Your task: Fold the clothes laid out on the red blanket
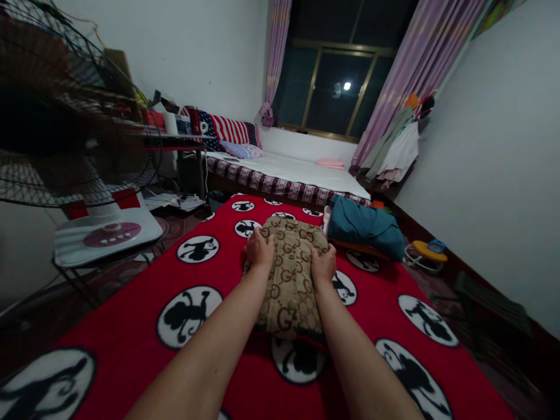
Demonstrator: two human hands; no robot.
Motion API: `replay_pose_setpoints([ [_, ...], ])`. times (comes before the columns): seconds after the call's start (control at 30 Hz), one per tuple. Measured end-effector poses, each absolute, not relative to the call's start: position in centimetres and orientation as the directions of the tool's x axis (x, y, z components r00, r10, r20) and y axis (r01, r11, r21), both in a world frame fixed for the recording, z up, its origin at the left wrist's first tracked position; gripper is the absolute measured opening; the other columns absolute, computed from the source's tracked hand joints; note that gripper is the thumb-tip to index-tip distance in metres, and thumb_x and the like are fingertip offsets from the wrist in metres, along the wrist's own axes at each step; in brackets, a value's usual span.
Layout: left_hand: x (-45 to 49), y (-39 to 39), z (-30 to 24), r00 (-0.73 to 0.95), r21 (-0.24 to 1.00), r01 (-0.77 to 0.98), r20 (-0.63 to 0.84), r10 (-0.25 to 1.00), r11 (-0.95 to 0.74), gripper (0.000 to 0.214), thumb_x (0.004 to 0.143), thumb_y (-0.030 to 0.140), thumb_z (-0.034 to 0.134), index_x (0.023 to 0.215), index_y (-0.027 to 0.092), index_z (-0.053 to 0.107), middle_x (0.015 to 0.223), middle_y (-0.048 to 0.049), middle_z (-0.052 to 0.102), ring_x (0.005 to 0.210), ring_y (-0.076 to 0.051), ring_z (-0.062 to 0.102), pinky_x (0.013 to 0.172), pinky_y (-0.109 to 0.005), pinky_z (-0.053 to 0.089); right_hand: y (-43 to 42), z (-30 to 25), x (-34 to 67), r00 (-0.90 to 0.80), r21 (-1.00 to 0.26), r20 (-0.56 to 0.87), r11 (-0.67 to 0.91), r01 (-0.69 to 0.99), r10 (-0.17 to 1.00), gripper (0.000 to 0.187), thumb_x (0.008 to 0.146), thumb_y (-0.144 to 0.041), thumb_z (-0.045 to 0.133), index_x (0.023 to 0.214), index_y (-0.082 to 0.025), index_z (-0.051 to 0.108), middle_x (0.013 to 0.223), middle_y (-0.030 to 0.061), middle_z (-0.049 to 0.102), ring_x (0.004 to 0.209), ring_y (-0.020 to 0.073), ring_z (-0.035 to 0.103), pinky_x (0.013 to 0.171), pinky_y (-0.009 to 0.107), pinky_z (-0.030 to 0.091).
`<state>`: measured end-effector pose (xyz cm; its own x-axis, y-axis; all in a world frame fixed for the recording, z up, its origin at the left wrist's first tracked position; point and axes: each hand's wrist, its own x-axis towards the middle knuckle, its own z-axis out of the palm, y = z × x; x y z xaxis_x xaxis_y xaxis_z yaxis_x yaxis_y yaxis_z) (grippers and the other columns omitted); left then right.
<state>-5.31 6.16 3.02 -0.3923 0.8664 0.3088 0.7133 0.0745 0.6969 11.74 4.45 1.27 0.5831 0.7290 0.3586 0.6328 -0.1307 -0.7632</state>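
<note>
A folded tan garment [291, 274] with a brown letter pattern and buttons lies on a red blanket [131, 338] printed with black-and-white monkey circles. My left hand [259, 249] grips its left edge with curled fingers. My right hand [324, 263] grips its right edge the same way. Both forearms reach forward on either side of the garment.
A teal bundle of cloth [365, 226] lies just beyond the garment on the right. A standing fan [74, 128] is close on the left. A second bed [289, 172] stands by the dark window. Clothes [396, 149] hang on the right wall.
</note>
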Motion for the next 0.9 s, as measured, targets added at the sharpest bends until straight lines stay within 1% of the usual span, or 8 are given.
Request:
replay_pose_setpoints([
  [0.13, -5.4, 4.9, 3.6, -0.414, 0.651, 0.738, 0.228, 0.881, 0.178, 0.054, 0.09, 0.043, 0.044, 0.131, 0.008, 0.045, 0.121, -0.0239, 0.061, 0.119, -0.039, 0.051, 0.096, -0.054, 0.037, 3.4, 2.2, 11.1, 0.54, -0.68, 0.368, -0.177, 0.712, 0.757, 0.054, 0.083, -0.03, 0.049, 0.133, -0.009, 0.047, 0.126, 0.0224, 0.056, 0.118, 0.0322, 0.051, 0.097, 0.044, 0.039],
  [0.27, -6.3, 3.9, 4.5, -0.359, 0.579, 0.796, 0.216, 0.908, 0.177, 0.058, 0.086, 0.048, 0.05, 0.127, 0.006, 0.051, 0.118, -0.0258, 0.062, 0.121, -0.041, 0.048, 0.1, -0.055, 0.031, 2.3, 4.3, 10.0, 0.454, -0.533, 0.454, -0.175, 0.828, 0.767, 0.051, 0.082, -0.02, 0.046, 0.133, -0.012, 0.05, 0.143, 0.0193, 0.042, 0.132, 0.0337, 0.036, 0.104, 0.052, 0.03],
  [0.4, -7.7, 2.5, 5.7, -0.289, 0.503, 0.85, 0.199, 0.936, 0.156, 0.066, 0.083, 0.05, 0.054, 0.128, 0.001, 0.051, 0.113, -0.0273, 0.064, 0.121, -0.041, 0.048, 0.103, -0.052, 0.027, 1.4, 4.9, 9.1, 0.148, -0.476, 0.545, 0.158, 0.865, 0.825, 0.052, 0.088, -0.027, 0.044, 0.138, -0.016, 0.045, 0.149, 0.0121, 0.038, 0.137, 0.0244, 0.033, 0.11, 0.044, 0.028],
  [0.47, -8.5, 1.6, 6.3, -0.243, 0.436, 0.889, 0.181, 0.953, 0.143, 0.065, 0.083, 0.051, 0.054, 0.127, 0.003, 0.052, 0.112, -0.0261, 0.065, 0.12, -0.04, 0.05, 0.103, -0.052, 0.027, 1.2, 4.2, 8.9, -0.071, -0.473, 0.467, 0.317, 0.822, 0.881, 0.047, 0.091, -0.033, 0.042, 0.135, -0.016, 0.05, 0.143, 0.0113, 0.047, 0.133, 0.0218, 0.041, 0.11, 0.04, 0.031],
  [0.53, -9.4, 0.6, 7.0, -0.193, 0.38, 0.917, 0.15, 0.97, 0.124, 0.059, 0.082, 0.053, 0.054, 0.12, 0.008, 0.059, 0.112, -0.0227, 0.067, 0.116, -0.038, 0.054, 0.101, -0.051, 0.03, 1.1, 3.4, 9.0, -0.182, -0.486, 0.374, 0.359, 0.797, 0.91, 0.045, 0.093, -0.035, 0.04, 0.13, -0.014, 0.055, 0.137, 0.0125, 0.053, 0.13, 0.0218, 0.046, 0.11, 0.039, 0.032],
  [0.67, -11.5, -1.3, 7.8, -0.106, 0.321, 0.943, 0.048, 0.993, 0.085, 0.058, 0.077, 0.063, 0.052, 0.103, 0.015, 0.068, 0.11, -0.0195, 0.069, 0.109, -0.038, 0.059, 0.095, -0.05, 0.038, 1.2, 2.9, 9.1, -0.189, -0.448, 0.335, 0.332, 0.83, 0.923, 0.046, 0.094, -0.035, 0.041, 0.129, -0.01, 0.056, 0.136, 0.0153, 0.054, 0.131, 0.024, 0.046, 0.11, 0.039, 0.032],
  [0.73, -12.6, -2.2, 7.8, -0.075, 0.31, 0.948, 0.011, 0.997, 0.068, 0.065, 0.076, 0.069, 0.047, 0.105, 0.014, 0.067, 0.112, -0.02, 0.068, 0.108, -0.038, 0.059, 0.092, -0.048, 0.041, 1.1, 2.9, 9.1, -0.173, -0.438, 0.335, 0.316, 0.842, 0.926, 0.046, 0.093, -0.035, 0.042, 0.129, -0.011, 0.056, 0.136, 0.015, 0.055, 0.13, 0.0247, 0.047, 0.109, 0.039, 0.033],
  [0.9, -14.1, -4.2, 7.2, -0.007, 0.416, 0.908, -0.077, 0.997, 0.038, 0.073, 0.074, 0.075, 0.042, 0.116, 0.019, 0.061, 0.122, -0.0166, 0.064, 0.113, -0.037, 0.058, 0.09, -0.045, 0.044, 1.0, 2.5, 9.3, -0.137, -0.482, 0.403, 0.337, 0.809, 0.905, 0.046, 0.093, -0.039, 0.041, 0.129, -0.015, 0.056, 0.135, 0.0122, 0.056, 0.128, 0.0238, 0.049, 0.108, 0.041, 0.034],
])
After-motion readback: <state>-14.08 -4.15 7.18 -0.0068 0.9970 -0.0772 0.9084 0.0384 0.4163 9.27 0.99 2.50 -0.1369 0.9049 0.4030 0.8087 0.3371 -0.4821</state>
